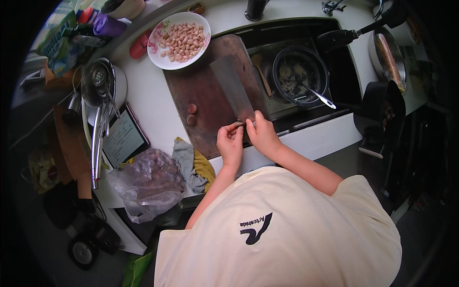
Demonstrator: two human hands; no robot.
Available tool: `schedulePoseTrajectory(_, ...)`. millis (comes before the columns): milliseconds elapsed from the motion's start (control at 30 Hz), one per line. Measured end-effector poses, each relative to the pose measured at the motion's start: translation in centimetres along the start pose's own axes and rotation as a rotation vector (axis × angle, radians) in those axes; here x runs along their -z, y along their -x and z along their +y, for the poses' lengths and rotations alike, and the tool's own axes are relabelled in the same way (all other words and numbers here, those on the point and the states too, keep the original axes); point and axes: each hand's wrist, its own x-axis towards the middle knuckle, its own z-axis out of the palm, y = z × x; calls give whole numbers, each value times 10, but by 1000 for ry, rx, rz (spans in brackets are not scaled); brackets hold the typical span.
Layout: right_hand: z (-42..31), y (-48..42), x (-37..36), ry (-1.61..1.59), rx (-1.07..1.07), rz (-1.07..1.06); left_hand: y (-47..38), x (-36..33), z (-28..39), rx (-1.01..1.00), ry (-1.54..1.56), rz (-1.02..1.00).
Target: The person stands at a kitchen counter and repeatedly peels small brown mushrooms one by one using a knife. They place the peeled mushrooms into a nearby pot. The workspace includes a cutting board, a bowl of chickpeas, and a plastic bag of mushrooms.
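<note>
Near the front edge of a dark brown cutting board [179,97], my left hand [230,141] pinches a small brown piece [239,123] between thumb and fingers. My right hand [263,132] grips the handle of a cleaver [231,86] close beside it, the wide blade pointing away across the board. Which part of the blade meets the piece cannot be told. Two small round reddish-brown pieces [192,108] lie on the board's left part. A floral plate [155,53] of shelled peanuts [183,41] overlaps the board's far left corner.
Right of the board, a dark pot [275,80] with a metal spoon [319,97] and a wooden spoon [263,80] rest on the stove. Cloths [188,168], a filled plastic bag [150,179], a tablet [125,138] and a pot of utensils [120,80] stand left. A black container [369,104] is far right.
</note>
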Motion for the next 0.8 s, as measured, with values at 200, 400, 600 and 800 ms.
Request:
schedulePoseTrajectory(200,-5,8,3,-22,-19,-39,9,-6,15,23,70,-25)
schedulePoseTrajectory(400,-5,16,16,-52,-84,-36,7,-5,13,-7,4,-29)
schedulePoseTrajectory(600,-6,14,16,-74,-26,-30,4,-1,6,-22,2,-32)
schedulePoseTrajectory(800,-5,14,15,-70,-63,-46,5,0,4,-38,8,-36)
